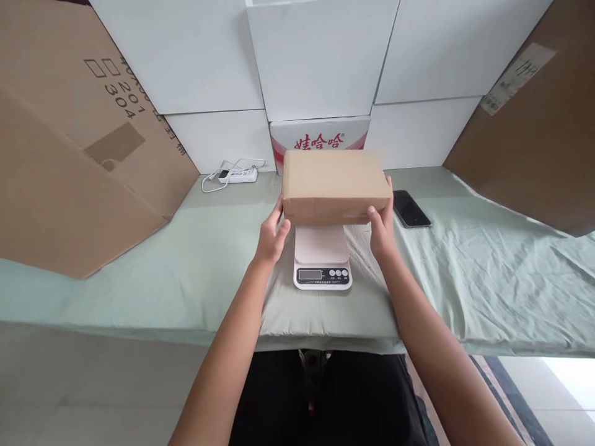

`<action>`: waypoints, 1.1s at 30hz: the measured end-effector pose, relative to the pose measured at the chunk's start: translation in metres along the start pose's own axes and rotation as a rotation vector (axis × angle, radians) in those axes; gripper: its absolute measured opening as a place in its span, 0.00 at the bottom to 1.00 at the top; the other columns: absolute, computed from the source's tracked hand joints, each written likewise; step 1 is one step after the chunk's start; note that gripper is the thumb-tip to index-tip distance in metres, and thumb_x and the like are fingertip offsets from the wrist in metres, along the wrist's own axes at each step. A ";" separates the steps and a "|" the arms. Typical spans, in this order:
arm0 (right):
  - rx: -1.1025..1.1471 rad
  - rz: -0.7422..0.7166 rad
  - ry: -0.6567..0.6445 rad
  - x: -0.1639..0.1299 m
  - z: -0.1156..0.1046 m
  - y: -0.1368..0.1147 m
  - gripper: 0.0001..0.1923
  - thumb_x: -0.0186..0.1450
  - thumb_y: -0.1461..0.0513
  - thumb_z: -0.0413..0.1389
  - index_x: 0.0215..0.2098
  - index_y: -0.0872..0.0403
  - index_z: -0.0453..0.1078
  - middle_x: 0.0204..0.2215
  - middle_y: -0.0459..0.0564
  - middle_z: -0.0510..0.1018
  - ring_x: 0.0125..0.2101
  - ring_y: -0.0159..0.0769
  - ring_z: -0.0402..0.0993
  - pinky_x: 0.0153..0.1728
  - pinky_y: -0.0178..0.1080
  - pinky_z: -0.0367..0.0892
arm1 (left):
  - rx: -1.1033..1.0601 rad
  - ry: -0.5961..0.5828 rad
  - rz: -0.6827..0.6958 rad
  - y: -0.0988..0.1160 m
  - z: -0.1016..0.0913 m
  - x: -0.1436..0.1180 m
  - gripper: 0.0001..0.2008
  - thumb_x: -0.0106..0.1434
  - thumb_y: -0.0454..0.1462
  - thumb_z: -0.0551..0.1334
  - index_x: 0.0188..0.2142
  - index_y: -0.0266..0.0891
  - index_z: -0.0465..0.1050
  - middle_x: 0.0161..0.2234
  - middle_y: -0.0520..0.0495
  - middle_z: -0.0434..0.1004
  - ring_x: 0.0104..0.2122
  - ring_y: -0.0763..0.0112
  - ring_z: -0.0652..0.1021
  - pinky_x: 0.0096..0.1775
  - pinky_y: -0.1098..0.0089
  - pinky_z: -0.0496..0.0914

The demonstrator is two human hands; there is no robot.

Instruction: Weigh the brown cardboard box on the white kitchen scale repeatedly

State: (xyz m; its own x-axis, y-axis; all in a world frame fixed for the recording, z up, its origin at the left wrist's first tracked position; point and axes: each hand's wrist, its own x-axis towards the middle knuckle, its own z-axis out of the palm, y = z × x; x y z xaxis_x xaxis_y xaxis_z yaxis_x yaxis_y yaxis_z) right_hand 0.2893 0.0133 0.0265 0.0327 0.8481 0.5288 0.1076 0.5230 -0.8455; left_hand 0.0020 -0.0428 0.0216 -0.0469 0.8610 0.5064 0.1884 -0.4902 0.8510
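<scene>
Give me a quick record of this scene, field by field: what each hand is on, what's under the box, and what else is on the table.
left hand: left hand grips the left end of the plain brown cardboard box
right hand: right hand grips its right end
below the box: white digital kitchen scale; contact with it cannot be told
surface: pale green cloth-covered table
right of box: black smartphone, lying flat
behind, left: white power strip

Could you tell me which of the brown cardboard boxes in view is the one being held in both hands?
The small plain box, gripped at its ends by the left hand and right hand above the scale; the others are large leaning panels.
</scene>
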 end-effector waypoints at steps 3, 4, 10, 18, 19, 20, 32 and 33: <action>-0.035 0.014 0.000 -0.035 -0.010 -0.016 0.57 0.70 0.29 0.60 0.87 0.42 0.54 0.85 0.55 0.63 0.86 0.58 0.57 0.87 0.62 0.53 | 0.005 0.003 0.002 0.013 -0.004 -0.042 0.50 0.73 0.71 0.59 0.81 0.44 0.67 0.82 0.35 0.68 0.84 0.38 0.64 0.83 0.45 0.61; -0.043 0.019 0.003 -0.045 -0.012 -0.018 0.56 0.70 0.30 0.60 0.87 0.43 0.54 0.85 0.56 0.64 0.85 0.58 0.57 0.87 0.61 0.55 | 0.006 0.005 -0.012 0.015 -0.004 -0.054 0.50 0.73 0.71 0.59 0.81 0.43 0.67 0.82 0.34 0.69 0.84 0.37 0.65 0.82 0.44 0.62; -0.049 0.040 -0.025 -0.068 -0.012 -0.018 0.56 0.72 0.33 0.61 0.87 0.44 0.51 0.83 0.59 0.66 0.82 0.57 0.65 0.84 0.58 0.61 | -0.064 0.015 -0.111 0.023 0.000 -0.078 0.47 0.75 0.70 0.57 0.80 0.44 0.69 0.79 0.33 0.74 0.81 0.35 0.70 0.77 0.43 0.70; -0.100 -0.004 0.093 -0.067 -0.017 -0.007 0.52 0.71 0.33 0.60 0.85 0.42 0.56 0.78 0.61 0.71 0.80 0.66 0.65 0.80 0.74 0.60 | -0.321 0.279 -0.176 0.007 -0.005 -0.072 0.49 0.69 0.75 0.60 0.76 0.51 0.75 0.84 0.40 0.65 0.84 0.40 0.65 0.82 0.46 0.64; -0.112 -0.015 0.111 -0.066 -0.018 -0.007 0.51 0.72 0.33 0.59 0.85 0.41 0.57 0.77 0.60 0.72 0.79 0.66 0.66 0.80 0.75 0.61 | -0.340 0.313 -0.180 0.004 -0.007 -0.072 0.50 0.68 0.76 0.59 0.76 0.50 0.75 0.84 0.39 0.65 0.84 0.40 0.64 0.82 0.46 0.64; -0.124 -0.024 0.117 -0.066 -0.019 -0.006 0.50 0.72 0.33 0.59 0.84 0.41 0.59 0.77 0.60 0.73 0.79 0.66 0.66 0.80 0.75 0.61 | -0.343 0.320 -0.189 0.003 -0.008 -0.072 0.50 0.67 0.76 0.59 0.76 0.50 0.76 0.83 0.38 0.66 0.84 0.40 0.64 0.82 0.45 0.63; -0.110 -0.134 0.026 -0.054 -0.013 -0.015 0.48 0.74 0.33 0.57 0.85 0.39 0.57 0.82 0.53 0.67 0.83 0.65 0.60 0.83 0.73 0.57 | -0.271 0.148 -0.160 0.027 -0.005 -0.060 0.46 0.72 0.73 0.59 0.69 0.44 0.82 0.73 0.34 0.81 0.80 0.35 0.71 0.78 0.40 0.69; -0.103 -0.163 0.033 -0.046 -0.012 -0.021 0.49 0.74 0.31 0.57 0.85 0.38 0.57 0.83 0.52 0.66 0.84 0.66 0.57 0.83 0.74 0.57 | -0.274 0.161 -0.128 0.032 -0.007 -0.052 0.46 0.71 0.74 0.60 0.69 0.43 0.82 0.72 0.34 0.82 0.80 0.35 0.71 0.78 0.40 0.70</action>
State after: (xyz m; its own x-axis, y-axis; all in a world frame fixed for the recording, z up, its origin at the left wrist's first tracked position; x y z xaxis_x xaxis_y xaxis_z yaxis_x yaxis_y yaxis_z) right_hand 0.2973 -0.0376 0.0213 0.0386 0.7488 0.6616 0.2152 0.6404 -0.7373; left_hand 0.0036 -0.1040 0.0233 -0.2116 0.8964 0.3895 -0.0988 -0.4161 0.9039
